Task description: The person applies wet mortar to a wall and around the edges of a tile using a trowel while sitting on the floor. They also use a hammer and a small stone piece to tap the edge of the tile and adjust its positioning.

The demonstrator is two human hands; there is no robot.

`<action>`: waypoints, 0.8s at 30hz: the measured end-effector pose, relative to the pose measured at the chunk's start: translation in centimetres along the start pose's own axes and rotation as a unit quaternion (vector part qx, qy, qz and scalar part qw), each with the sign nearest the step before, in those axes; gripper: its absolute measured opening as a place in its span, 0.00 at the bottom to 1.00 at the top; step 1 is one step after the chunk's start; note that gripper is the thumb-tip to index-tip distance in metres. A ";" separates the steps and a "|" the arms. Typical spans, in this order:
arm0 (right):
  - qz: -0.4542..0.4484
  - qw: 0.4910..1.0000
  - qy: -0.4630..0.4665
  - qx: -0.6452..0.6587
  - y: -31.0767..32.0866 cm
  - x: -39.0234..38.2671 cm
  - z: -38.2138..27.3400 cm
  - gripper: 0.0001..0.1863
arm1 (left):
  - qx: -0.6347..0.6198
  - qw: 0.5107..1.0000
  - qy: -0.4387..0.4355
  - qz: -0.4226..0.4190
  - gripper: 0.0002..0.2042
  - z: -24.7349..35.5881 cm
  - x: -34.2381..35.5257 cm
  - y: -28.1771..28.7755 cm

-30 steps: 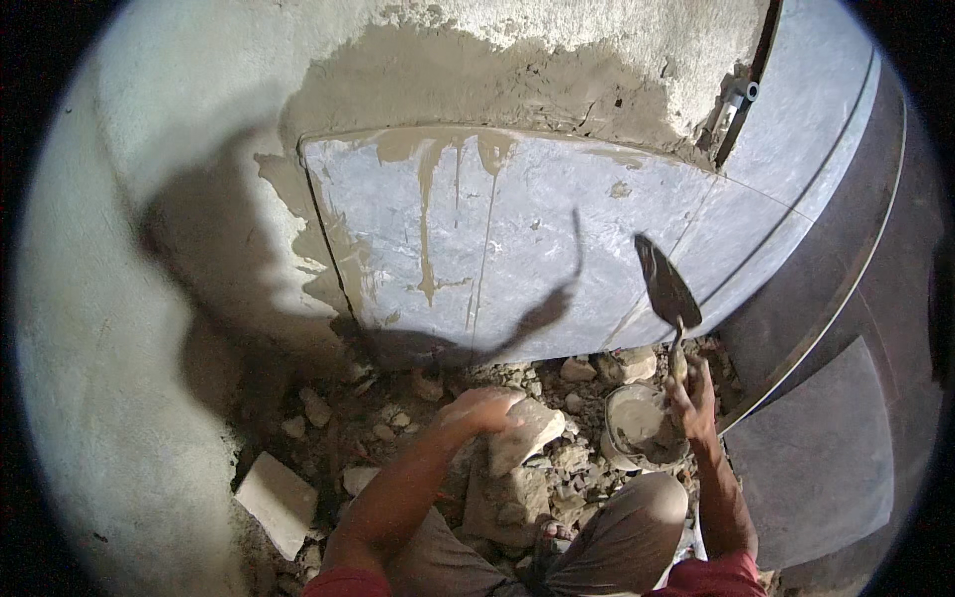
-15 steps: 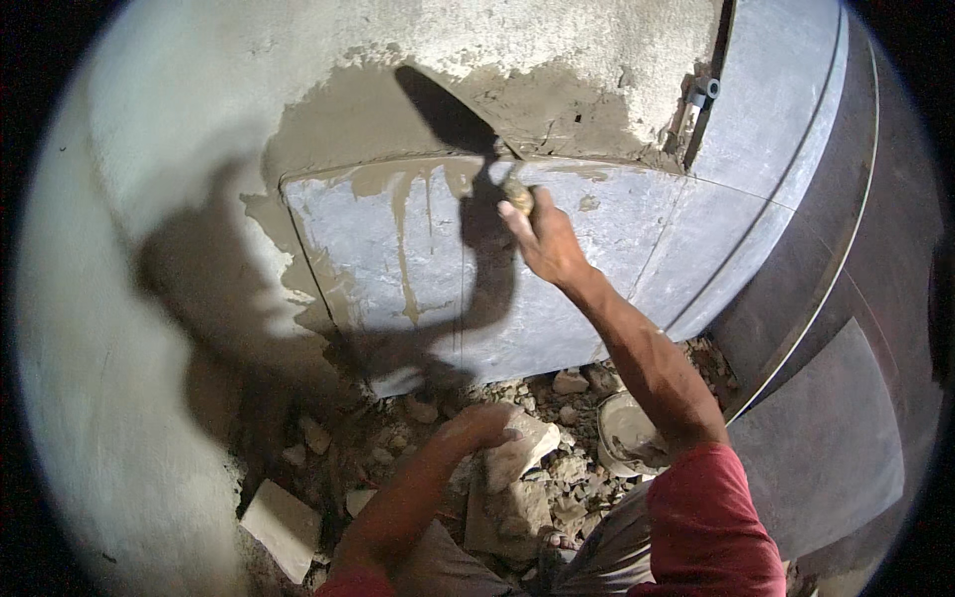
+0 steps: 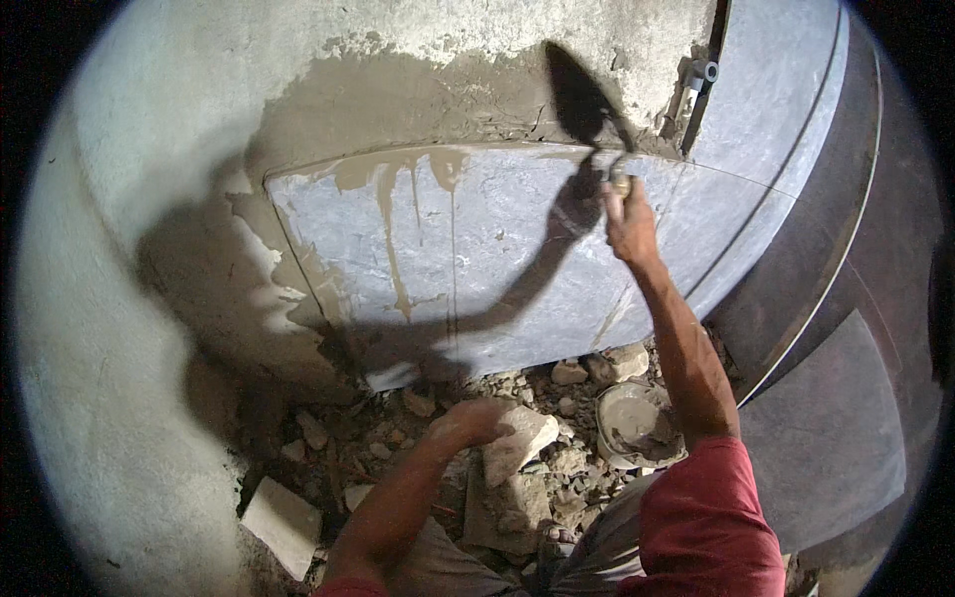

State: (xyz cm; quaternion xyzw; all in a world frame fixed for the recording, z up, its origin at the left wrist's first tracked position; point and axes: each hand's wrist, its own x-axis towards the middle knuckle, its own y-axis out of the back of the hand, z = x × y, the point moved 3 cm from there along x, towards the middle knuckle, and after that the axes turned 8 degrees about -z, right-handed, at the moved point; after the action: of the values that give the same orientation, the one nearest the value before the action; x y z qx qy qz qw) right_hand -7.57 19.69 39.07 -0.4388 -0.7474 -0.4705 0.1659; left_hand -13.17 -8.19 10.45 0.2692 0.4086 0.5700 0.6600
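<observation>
My right hand is wrapped round the handle of a trowel, near the top right of a grey wall tile. The trowel's blade is seen nearly edge-on against the wet mortar band above the tile; a dark trowel-shaped shadow falls beside it. Mortar has run down the tile's left half in streaks. My left hand is low, against a pale broken stone; its fingers are shadowed, so whether it grips the stone is unclear.
A bucket of mortar stands among rubble by my right knee. A loose tile piece lies at lower left. A grey pipe fitting juts from the wall at upper right, beside more tiles.
My right hand and the trowel have moved right along the tile's top edge, their shadow with them. My left hand has stayed nearly still.
</observation>
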 end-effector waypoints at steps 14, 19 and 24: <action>-0.271 0.955 0.098 -0.072 -3.3 -0.1 -10.6 0.26 | -0.019 0.998 0.009 -0.066 0.29 0.9 0.3 -0.1; -0.269 0.954 0.089 -0.098 -2.7 0.8 -7.3 0.28 | 0.012 0.997 0.038 -0.068 0.29 1.3 0.6 -0.2; -0.193 0.977 0.028 -0.091 0.8 0.5 -1.6 0.26 | 0.006 0.998 0.023 -0.058 0.29 -0.1 0.2 -0.7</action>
State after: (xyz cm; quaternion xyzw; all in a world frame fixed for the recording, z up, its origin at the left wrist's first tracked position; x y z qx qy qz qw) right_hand -7.50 18.71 40.66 -0.2864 -0.7673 -0.5714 0.0520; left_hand -12.88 -8.14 9.83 0.2357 0.4420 0.5342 0.6810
